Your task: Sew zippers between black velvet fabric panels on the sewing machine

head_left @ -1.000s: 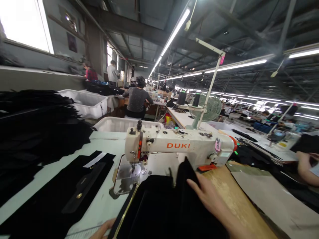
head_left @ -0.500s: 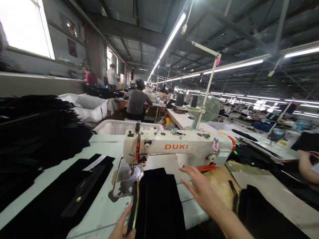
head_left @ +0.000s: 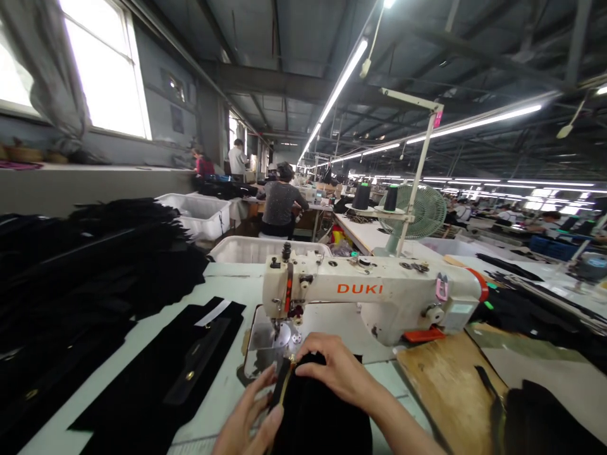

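A black fabric piece (head_left: 327, 423) lies in front of the sewing machine (head_left: 317, 284), with a gold-toothed zipper (head_left: 285, 382) along its left edge. My left hand (head_left: 246, 411) holds the zipper's black tape from the left, thumb and fingers on either side. From the right, my right hand (head_left: 334, 366) grips the fabric's upper edge close to the zipper's top end, fingers bent over it. Both hands are just below the needle area and the round metal plate (head_left: 283, 335). The fabric's lower part runs out of view.
Left of the machine lies a black panel (head_left: 203, 354) with a white strip and a gold clasp. A tall stack of black pieces (head_left: 95, 272) stands farther left. A white bin (head_left: 227, 251) is behind the table. At the right are a wooden board (head_left: 446, 373) and more black fabric (head_left: 545, 417).
My right hand has come left from beside the machine's base onto the fabric's top edge. The fabric and zipper have been drawn back from the needle. The view has turned left.
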A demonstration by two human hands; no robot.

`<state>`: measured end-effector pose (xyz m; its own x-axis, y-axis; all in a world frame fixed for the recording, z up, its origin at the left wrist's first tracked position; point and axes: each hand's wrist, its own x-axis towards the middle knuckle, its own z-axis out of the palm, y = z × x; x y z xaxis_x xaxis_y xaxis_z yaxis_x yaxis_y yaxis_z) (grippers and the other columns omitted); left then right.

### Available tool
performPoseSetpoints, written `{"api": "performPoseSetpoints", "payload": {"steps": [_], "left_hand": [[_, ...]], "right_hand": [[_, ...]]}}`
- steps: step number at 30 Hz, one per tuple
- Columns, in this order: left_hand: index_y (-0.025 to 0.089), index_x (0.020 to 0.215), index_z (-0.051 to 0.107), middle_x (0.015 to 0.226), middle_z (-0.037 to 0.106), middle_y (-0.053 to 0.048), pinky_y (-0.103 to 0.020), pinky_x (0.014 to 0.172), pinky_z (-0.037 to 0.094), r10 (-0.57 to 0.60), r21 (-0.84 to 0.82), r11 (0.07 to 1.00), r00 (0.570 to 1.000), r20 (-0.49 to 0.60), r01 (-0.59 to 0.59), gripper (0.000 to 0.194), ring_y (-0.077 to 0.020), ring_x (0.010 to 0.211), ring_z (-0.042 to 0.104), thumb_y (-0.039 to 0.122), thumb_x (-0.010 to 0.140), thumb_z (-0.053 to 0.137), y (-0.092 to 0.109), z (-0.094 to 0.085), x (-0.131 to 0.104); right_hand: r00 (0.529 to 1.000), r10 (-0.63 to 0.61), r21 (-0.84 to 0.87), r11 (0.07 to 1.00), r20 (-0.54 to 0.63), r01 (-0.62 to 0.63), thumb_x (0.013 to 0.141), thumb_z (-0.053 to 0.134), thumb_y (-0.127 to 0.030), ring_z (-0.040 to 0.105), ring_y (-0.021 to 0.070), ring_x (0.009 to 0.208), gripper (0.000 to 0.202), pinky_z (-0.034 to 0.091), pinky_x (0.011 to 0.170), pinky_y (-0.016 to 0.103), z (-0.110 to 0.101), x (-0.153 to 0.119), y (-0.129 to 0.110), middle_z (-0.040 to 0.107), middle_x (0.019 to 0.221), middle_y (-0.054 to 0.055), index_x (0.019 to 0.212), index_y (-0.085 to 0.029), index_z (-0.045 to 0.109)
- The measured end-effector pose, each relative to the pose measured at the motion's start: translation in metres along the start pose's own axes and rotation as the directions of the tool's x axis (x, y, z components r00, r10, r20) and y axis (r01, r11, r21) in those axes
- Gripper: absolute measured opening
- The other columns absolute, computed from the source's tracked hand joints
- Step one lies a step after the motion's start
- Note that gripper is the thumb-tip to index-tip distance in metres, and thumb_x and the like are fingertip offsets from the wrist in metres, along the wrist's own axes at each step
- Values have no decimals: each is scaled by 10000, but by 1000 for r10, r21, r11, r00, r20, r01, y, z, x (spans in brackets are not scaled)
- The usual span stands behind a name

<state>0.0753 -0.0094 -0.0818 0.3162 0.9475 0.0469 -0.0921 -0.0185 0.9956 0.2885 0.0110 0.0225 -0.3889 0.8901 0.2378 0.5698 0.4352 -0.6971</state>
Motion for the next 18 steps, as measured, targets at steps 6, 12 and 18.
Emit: {"api": "performPoseSetpoints", "payload": {"steps": [6,12,18], "left_hand": [[201,1075,775,1058,757,-70,-333,929,542,29,-34,999,999,46,-27,510,-316,1074,669,623,793,739,39,21,20],[147,955,788,845,743,-63,-293,734,529,-60,-116,991,995,77,69,476,-272,836,682,599,810,744,27,26,12],[136,1000,746,896,724,-106,-372,860,512,-108,-246,957,975,193,155,592,-313,923,673,599,651,864,22,27,22]], "right_hand": [[998,44,-50,998,-54,-47,861,740,-224,711,192,885,36,461,816,243,2,-17,-27,773,901,5,886,-211,761],[988,125,-84,988,-95,-133,850,732,-229,690,173,814,25,453,733,225,-2,-17,-14,756,830,-17,838,-213,747],[990,116,-180,975,-76,-128,832,732,-183,663,227,898,62,475,839,307,1,8,20,737,877,11,879,-219,749]]}}
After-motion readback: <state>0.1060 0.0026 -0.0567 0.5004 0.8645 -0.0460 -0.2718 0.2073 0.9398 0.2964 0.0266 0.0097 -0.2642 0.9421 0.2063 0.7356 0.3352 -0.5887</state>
